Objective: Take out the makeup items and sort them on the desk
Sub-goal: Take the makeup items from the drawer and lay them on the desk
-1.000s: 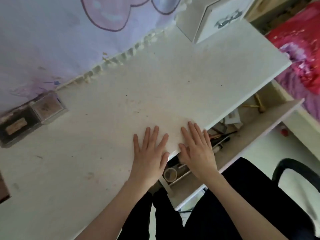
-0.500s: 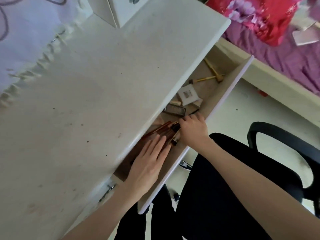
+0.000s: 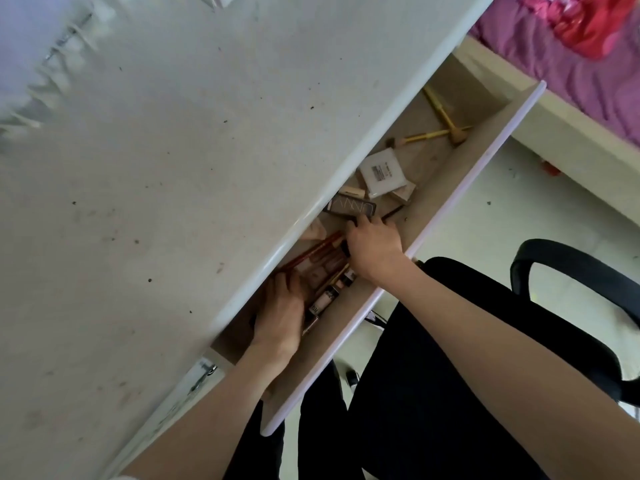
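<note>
Nearest the camera, the person's two bare forearms reach forward over black-clad legs (image 3: 415, 393) and a black office-chair armrest (image 3: 568, 271) into the open, pale wooden drawer (image 3: 446, 216) beneath the white, speckled desktop (image 3: 156, 185).

Left hand (image 3: 282, 313) — lies inside the near part of the drawer, fingers curled down onto a cluster of tubes and pencils; whether it grasps one or merely rests on them cannot be told. Just beside its knuckles lies a slim pink tube with a dark cap (image 3: 323, 301).

Right hand (image 3: 372, 245) — set farther along the drawer, fingers bent over the far end of the same cluster, where a dark-tipped item shows at the fingertips; the actual grip is hidden, so its hold cannot be told. Between the two hands lie red-brown cosmetic pencils (image 3: 311, 254), slanted along the drawer.

Beyond the right hand rests a flat grey-brown rectangular palette (image 3: 351, 206), partly under the desk edge, and next to it a thin black pencil (image 3: 393, 212). Farther still sits a white square compact case (image 3: 382, 173) stacked on beige boxes. At the far end lie two yellow-handled makeup brushes (image 3: 436, 133), crossed near their tips.

All makeup items are in the drawer. Past the drawer, a bed with purple and red bedding (image 3: 571, 46) stands on a pale floor.
</note>
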A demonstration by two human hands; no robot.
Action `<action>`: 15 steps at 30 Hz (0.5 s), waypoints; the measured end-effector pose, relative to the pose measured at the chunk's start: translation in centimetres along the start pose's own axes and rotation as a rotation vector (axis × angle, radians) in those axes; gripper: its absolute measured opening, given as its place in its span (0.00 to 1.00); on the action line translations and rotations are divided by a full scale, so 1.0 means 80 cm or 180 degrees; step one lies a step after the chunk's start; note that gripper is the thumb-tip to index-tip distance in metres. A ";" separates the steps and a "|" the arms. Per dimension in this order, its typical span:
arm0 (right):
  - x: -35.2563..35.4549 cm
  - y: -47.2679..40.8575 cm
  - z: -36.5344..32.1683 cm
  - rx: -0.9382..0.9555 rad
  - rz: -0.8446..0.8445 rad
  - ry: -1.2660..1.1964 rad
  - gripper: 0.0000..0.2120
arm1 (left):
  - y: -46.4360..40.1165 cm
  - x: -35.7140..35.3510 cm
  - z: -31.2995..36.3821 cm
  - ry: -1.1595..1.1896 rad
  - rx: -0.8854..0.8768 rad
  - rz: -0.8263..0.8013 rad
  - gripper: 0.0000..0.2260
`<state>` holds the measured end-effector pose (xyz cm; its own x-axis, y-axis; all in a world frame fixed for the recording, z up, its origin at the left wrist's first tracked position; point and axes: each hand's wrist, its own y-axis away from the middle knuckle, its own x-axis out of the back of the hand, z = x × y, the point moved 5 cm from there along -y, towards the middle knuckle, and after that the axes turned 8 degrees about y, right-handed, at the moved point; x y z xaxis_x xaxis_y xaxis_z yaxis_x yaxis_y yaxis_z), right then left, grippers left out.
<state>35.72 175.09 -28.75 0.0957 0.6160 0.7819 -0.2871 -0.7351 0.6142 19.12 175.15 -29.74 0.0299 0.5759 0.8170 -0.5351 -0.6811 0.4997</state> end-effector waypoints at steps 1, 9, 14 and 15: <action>-0.002 0.001 -0.003 -0.0002 -0.0043 -0.0035 0.21 | -0.001 0.000 -0.001 0.0036 -0.0016 -0.0007 0.22; 0.004 -0.012 -0.007 0.0148 -0.0194 0.0250 0.17 | 0.003 -0.005 -0.003 0.0281 -0.0280 -0.0181 0.28; -0.007 -0.012 -0.009 0.0374 -0.0314 0.0479 0.25 | 0.004 -0.008 -0.006 0.0528 -0.0224 -0.0255 0.29; -0.009 -0.012 -0.006 0.0447 -0.0361 0.0490 0.29 | 0.003 -0.010 -0.007 0.0534 -0.0226 -0.0266 0.29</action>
<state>35.44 175.49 -29.92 -0.0300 0.7249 0.6882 -0.1464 -0.6843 0.7143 18.47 174.79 -30.39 -0.0612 0.7005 0.7110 -0.5950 -0.5975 0.5375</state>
